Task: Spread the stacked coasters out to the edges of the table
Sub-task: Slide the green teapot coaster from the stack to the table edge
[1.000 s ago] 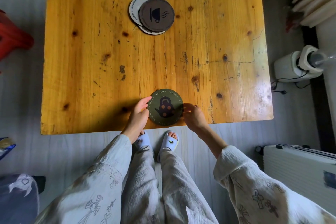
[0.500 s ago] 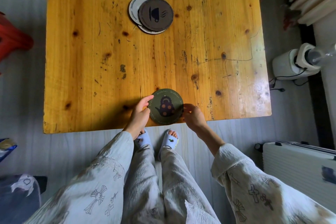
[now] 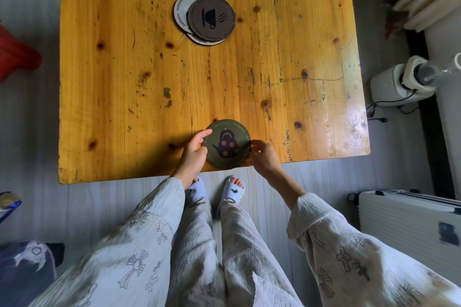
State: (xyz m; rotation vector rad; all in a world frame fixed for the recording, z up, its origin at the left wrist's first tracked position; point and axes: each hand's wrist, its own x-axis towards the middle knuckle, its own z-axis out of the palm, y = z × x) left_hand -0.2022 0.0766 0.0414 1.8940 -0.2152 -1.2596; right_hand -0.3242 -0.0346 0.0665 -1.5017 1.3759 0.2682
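Note:
A round dark green coaster (image 3: 226, 144) with a teapot print lies at the near edge of the wooden table (image 3: 124, 82). My left hand (image 3: 194, 154) touches its left rim with fingertips and thumb. On the coaster's right rim rest the fingers of my right hand (image 3: 264, 157). Further back, near the middle of the table, a small stack of coasters (image 3: 205, 17) is fanned out: a brown one with a steaming cup print on top, white ones showing beneath it.
My feet in pale slippers (image 3: 217, 192) stand just below the near table edge. A white appliance (image 3: 404, 80) with a cord sits on the floor to the right, a white case (image 3: 409, 217) nearer right, and a red object (image 3: 17, 57) to the left.
Both hands and the green coaster stay at the near edge; the coaster has turned or shifted only slightly. The stack has not moved.

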